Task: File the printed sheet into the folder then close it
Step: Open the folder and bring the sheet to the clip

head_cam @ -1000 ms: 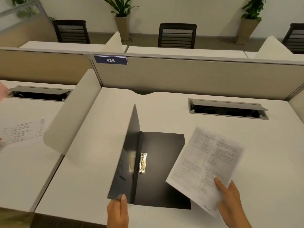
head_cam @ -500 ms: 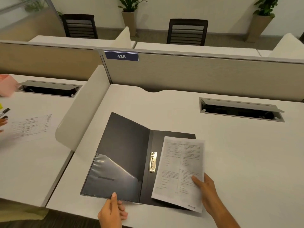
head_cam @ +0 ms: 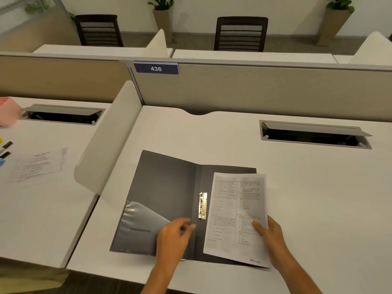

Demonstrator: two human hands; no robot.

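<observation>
A dark grey folder (head_cam: pixel 165 183) lies open and flat on the white desk (head_cam: pixel 307 187). A clear pocket (head_cam: pixel 140 225) covers the lower part of its left flap, and a metal clip (head_cam: pixel 202 205) sits beside the spine. The printed sheet (head_cam: pixel 235 213) rests on the right half of the folder, just right of the clip. My right hand (head_cam: pixel 269 238) grips the sheet at its lower right edge, thumb on top. My left hand (head_cam: pixel 175 236) hovers over the folder near the spine, below the clip, fingers loosely curled and holding nothing.
A curved white divider (head_cam: pixel 110 136) separates this desk from the left desk, where another printed page (head_cam: pixel 40 166), pens (head_cam: pixel 5 148) and a pink object (head_cam: pixel 8 111) lie. An open cable tray (head_cam: pixel 314 134) is set into the desk at the back right. A beige partition (head_cam: pixel 254 90) stands behind.
The folder's left flap went from upright to flat. My right hand brought the sheet onto the right half. My left hand let go of the flap's edge and moved toward the clip.
</observation>
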